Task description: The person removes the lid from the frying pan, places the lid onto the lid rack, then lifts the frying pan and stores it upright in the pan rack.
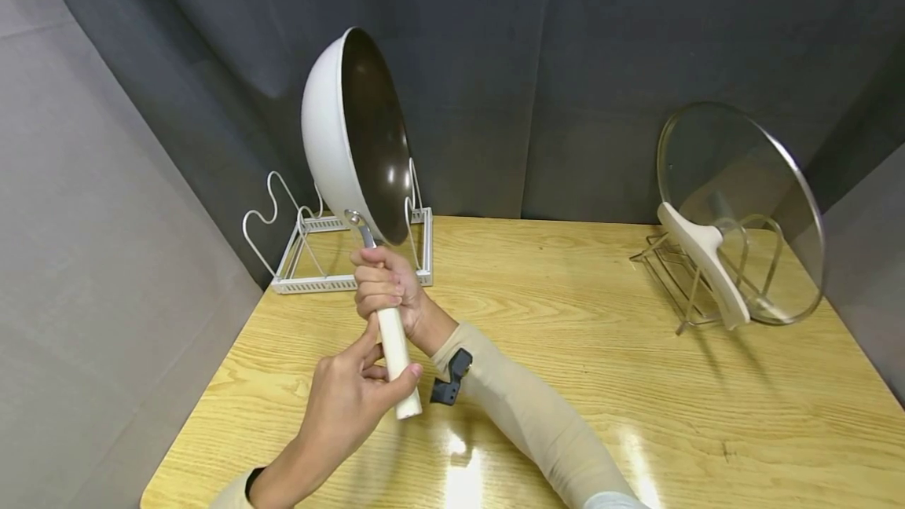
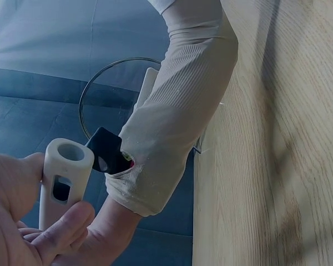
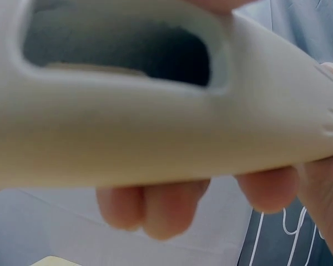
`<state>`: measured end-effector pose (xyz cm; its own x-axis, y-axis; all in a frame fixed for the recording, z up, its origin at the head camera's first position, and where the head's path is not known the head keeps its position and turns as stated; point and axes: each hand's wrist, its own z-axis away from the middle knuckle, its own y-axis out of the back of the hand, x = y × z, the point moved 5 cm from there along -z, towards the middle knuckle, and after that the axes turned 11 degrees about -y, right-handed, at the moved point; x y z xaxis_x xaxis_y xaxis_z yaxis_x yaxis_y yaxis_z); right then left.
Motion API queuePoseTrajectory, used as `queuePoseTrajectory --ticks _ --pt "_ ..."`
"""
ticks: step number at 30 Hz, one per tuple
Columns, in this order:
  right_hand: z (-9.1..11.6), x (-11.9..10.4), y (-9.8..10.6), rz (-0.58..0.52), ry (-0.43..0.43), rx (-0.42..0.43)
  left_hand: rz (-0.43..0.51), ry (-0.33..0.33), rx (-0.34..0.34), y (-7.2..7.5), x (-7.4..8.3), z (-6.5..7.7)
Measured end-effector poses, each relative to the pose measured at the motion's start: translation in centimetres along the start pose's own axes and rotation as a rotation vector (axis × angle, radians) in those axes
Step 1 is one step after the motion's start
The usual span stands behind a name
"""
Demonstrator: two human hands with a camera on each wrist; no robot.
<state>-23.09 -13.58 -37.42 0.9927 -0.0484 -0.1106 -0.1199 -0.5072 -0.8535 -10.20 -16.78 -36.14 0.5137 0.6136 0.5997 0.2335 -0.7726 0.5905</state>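
A wok (image 1: 325, 124), white outside and dark inside, is held up on edge at the left, its bowl opening toward the right. My right hand (image 1: 387, 285) grips the upper part of its cream handle (image 1: 393, 344), just below the metal joint. Lower down, my left hand (image 1: 346, 395) pinches the same handle between thumb and fingers, near its end. The left wrist view shows the hollow handle end (image 2: 49, 194) with a slot in its side. Close up in the right wrist view, the slotted handle (image 3: 127, 133) hides most of the fingers behind it.
Behind the wok, a white wire rack (image 1: 283, 287) stands on the wooden table (image 1: 537, 305). At the right, a glass lid (image 1: 749, 148) with a cream handle leans upright in a wire stand (image 1: 682, 313). Dark curtains (image 1: 481, 61) close off the back.
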Motion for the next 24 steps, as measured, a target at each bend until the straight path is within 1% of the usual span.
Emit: queuePoseTrajectory --ticks 12,16,24 --pt "0.05 -0.15 0.19 -0.023 0.015 -0.016 -0.035 0.019 -0.024 -0.02 0.01 -0.24" --pt "0.06 -0.18 0.26 -0.033 0.018 -0.020 -0.056 0.038 -0.042 0.04 0.00 -0.33" --pt "0.14 -0.23 0.38 -0.045 0.027 -0.027 -0.052 0.072 -0.059 0.14 0.05 -0.52"
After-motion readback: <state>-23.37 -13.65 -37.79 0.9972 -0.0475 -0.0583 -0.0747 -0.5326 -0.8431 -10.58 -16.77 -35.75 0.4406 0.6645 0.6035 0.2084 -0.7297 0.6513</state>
